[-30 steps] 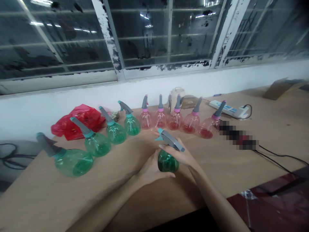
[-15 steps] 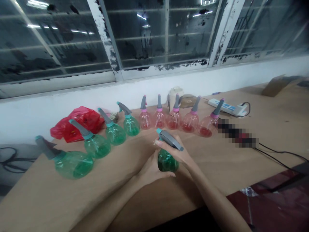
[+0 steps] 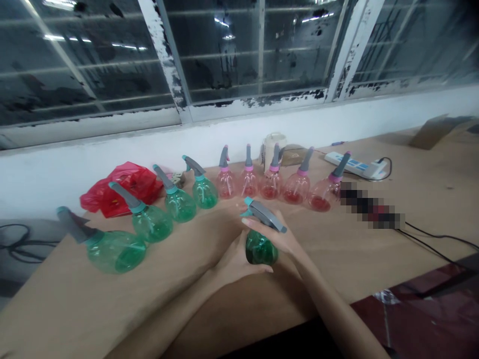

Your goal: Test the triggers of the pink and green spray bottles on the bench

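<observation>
Between my two hands is a green spray bottle (image 3: 261,248) with a grey and teal trigger head. My left hand (image 3: 239,257) cups the round body from the left and below, its thumb along the near side. Around the neck, just under the spray head, my right hand (image 3: 275,234) is closed, with the fingers reaching to the left. To the left stand several more green spray bottles (image 3: 152,223) in a slanting row. Behind my hands several pink spray bottles (image 3: 271,186) form another row.
A red plastic bag (image 3: 125,189) lies against the wall at the left. Behind the pink bottles stands a white container (image 3: 275,142). A power strip (image 3: 357,166) and a pixelated dark object (image 3: 370,205) with cables lie at the right. A cardboard piece (image 3: 430,132) sits far right.
Both hands keep the same hold on the green bottle. The whole view has shifted very slightly; the other bottles stand where they were.
</observation>
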A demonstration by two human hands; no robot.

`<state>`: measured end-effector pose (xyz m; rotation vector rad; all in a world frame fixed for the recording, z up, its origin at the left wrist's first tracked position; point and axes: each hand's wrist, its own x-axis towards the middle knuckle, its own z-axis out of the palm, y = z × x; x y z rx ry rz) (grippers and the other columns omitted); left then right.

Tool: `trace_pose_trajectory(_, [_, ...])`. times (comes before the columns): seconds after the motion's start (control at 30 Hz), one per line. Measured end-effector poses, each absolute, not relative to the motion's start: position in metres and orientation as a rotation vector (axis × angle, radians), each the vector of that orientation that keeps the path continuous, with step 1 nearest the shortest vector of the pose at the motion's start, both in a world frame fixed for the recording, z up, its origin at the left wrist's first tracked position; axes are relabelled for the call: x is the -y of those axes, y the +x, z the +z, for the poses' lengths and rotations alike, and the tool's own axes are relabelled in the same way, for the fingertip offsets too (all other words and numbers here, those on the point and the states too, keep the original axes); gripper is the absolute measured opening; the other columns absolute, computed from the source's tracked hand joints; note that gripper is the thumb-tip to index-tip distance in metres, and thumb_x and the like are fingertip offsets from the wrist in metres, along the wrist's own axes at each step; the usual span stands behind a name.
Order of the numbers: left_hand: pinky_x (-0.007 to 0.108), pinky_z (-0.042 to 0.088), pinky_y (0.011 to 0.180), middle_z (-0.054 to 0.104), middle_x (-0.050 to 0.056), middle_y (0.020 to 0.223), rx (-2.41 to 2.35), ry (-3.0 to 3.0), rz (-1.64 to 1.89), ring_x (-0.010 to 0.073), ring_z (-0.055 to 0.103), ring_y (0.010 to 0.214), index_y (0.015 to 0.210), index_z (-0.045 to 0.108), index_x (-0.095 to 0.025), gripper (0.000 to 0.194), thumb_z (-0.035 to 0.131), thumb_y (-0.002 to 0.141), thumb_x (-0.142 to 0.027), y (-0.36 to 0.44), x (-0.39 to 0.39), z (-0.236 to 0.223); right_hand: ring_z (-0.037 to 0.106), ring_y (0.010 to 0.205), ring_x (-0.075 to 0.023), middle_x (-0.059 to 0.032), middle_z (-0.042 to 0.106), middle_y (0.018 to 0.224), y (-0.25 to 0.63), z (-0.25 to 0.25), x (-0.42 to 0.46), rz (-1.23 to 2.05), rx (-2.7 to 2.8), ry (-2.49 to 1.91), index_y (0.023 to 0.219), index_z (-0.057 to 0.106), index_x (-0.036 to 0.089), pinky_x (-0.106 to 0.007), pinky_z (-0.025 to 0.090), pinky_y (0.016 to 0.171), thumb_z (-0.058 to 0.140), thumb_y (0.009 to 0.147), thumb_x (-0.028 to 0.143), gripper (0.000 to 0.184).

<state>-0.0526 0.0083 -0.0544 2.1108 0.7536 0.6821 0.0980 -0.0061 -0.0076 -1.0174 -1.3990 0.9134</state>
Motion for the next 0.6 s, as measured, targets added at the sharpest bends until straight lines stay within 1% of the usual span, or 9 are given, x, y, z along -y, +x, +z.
trace_pose_trajectory(0.07, [0.049,0.035,0.109,0.041,0.01,0.142,-0.704,2.099,0.689,0.0349,0.039,0.132,0.141,0.027,-0.027,0.094,0.078,0.064,-0.043,-0.053,-0.009,-0.055,0.068,0.092,-0.0217,-0.002,0.071,0.101,0.099,-0.009,0.008,0.927,1.359,-1.05,0.11,0.065,0.029,-0.035,0.053,0.083,0.07,0.075,0.042,0.038])
trace_pose_trajectory(0.13, [0.053,0.035,0.107,0.043,0.012,0.14,-0.735,2.094,0.676,0.037,0.039,0.131,0.141,0.026,-0.025,0.095,0.078,0.064,-0.045,-0.054,-0.009,-0.057,0.067,0.096,-0.0227,-0.0021,0.07,0.105,0.099,-0.01,0.008,0.92,1.349,-1.054,0.113,0.063,0.029,-0.037,0.053,0.086,0.071,0.073,0.042,0.042])
trace_pose_trajectory(0.23, [0.053,0.037,0.105,0.047,0.013,0.136,-0.773,2.092,0.665,0.0381,0.043,0.128,0.14,0.026,-0.025,0.096,0.078,0.063,-0.047,-0.055,-0.009,-0.059,0.066,0.099,-0.0225,-0.002,0.069,0.108,0.099,-0.011,0.007,0.909,1.378,-1.05,0.109,0.064,0.029,-0.038,0.052,0.089,0.07,0.074,0.041,0.037])
trace_pose_trajectory(0.33, [0.05,0.039,0.104,0.047,0.012,0.136,-0.77,2.093,0.66,0.0377,0.044,0.128,0.14,0.027,-0.026,0.096,0.078,0.062,-0.046,-0.055,-0.009,-0.058,0.066,0.097,-0.0203,-0.0013,0.069,0.105,0.099,-0.012,0.006,0.901,1.395,-1.055,0.105,0.064,0.029,-0.034,0.052,0.086,0.07,0.075,0.04,0.032])
trace_pose_trajectory(0.4, [0.05,0.04,0.103,0.048,0.012,0.135,-0.794,2.082,0.646,0.038,0.044,0.127,0.14,0.027,-0.026,0.097,0.079,0.061,-0.046,-0.055,-0.009,-0.057,0.066,0.091,-0.019,-0.0007,0.069,0.099,0.099,-0.014,0.006,0.892,1.397,-1.06,0.1,0.065,0.028,-0.032,0.053,0.081,0.069,0.075,0.04,0.027])
trace_pose_trajectory(0.5, [0.051,0.04,0.103,0.05,0.012,0.133,-0.816,2.07,0.628,0.0383,0.046,0.125,0.139,0.029,-0.024,0.096,0.079,0.06,-0.046,-0.054,-0.009,-0.057,0.064,0.073,-0.0166,0.0008,0.066,0.078,0.099,-0.02,0.007,0.894,1.353,-1.155,0.087,0.066,0.026,-0.029,0.054,0.067,0.069,0.073,0.04,0.02])
trace_pose_trajectory(0.57, [0.051,0.04,0.103,0.05,0.013,0.133,-0.814,2.074,0.63,0.0377,0.046,0.125,0.138,0.03,-0.024,0.095,0.08,0.06,-0.045,-0.054,-0.009,-0.058,0.061,0.064,-0.0153,0.0018,0.061,0.07,0.1,-0.027,0.008,0.903,1.301,-1.236,0.083,0.065,0.024,-0.028,0.052,0.059,0.07,0.072,0.042,0.021])
trace_pose_trajectory(0.6, [0.051,0.04,0.104,0.05,0.012,0.134,-0.811,2.078,0.631,0.0372,0.046,0.125,0.138,0.03,-0.024,0.094,0.08,0.06,-0.045,-0.054,-0.009,-0.059,0.06,0.063,-0.015,0.0018,0.06,0.069,0.1,-0.031,0.008,0.905,1.282,-1.261,0.083,0.065,0.024,-0.028,0.052,0.058,0.07,0.072,0.044,0.023])
